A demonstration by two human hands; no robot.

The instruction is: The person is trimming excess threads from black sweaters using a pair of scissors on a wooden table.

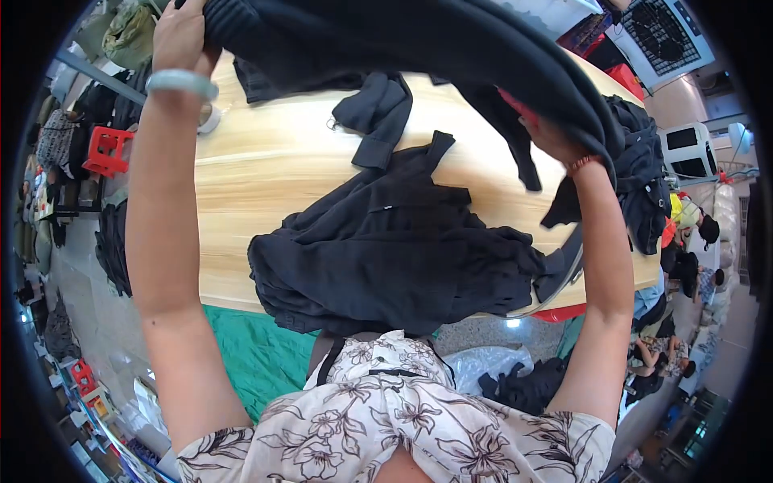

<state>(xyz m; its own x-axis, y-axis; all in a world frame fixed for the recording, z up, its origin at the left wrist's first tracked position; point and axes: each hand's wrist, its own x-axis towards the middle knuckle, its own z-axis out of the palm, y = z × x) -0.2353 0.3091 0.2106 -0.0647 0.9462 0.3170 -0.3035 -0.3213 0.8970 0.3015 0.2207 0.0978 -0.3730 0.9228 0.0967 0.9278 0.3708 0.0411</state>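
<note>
- Two bare hands raise one dark garment [386, 40] above the far side of the wood-topped table [266, 153].
- Left hand [179, 40], over the table's far left corner: fingers closed around the garment's ribbed end.
- Right hand [555, 141], over the table's right part: under the garment's drape, fingers mostly hidden, so how tightly they close cannot be told; something pinkish red [515, 105] shows beside them.
- Black clothing [378, 249] lies crumpled along the table's near edge; a smaller dark piece [386, 121] lies farther back on the table.
- More dark garments [640, 153] are heaped at the table's right end.
- Below the table's near edge, to the right, lies crumpled clear plastic [487, 362], perhaps a bag; contents cannot be made out. Dark cloth [527, 386] sits just beside it.
- Green sheeting [258, 354] spreads below the table's near left edge.
</note>
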